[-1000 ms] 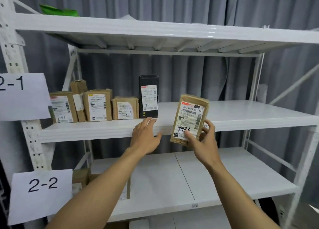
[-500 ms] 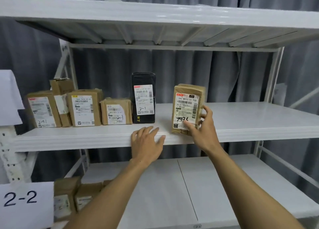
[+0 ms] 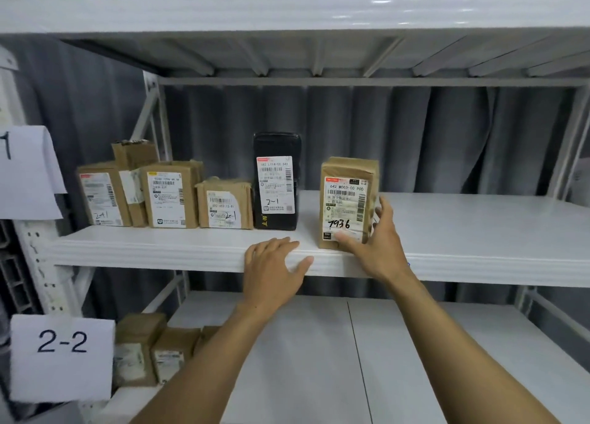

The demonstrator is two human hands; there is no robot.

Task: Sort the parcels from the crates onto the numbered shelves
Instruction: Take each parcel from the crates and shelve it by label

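A brown parcel [image 3: 346, 196] with a white label marked 1936 stands upright on the middle shelf [image 3: 479, 232], near its front edge. My right hand [image 3: 380, 248] holds it low down, thumb across the front and fingers along its right side. My left hand [image 3: 271, 270] rests with fingers spread on the shelf's front edge, just left of the parcel, holding nothing. To the parcel's left stands a black parcel [image 3: 276, 180] marked 2-1, then a row of brown parcels [image 3: 169, 193].
A paper sign reading 2-2 [image 3: 62, 356] hangs on the left post beside the lower shelf [image 3: 415, 343], which holds brown parcels [image 3: 143, 353] at its left end. Another paper sign [image 3: 25, 174] hangs higher. The top shelf [image 3: 287, 11] runs overhead. Grey curtain behind.
My right hand carried the brown parcel up from below the shelf edge and stood it on the middle shelf. My left hand stayed at the shelf's front edge.
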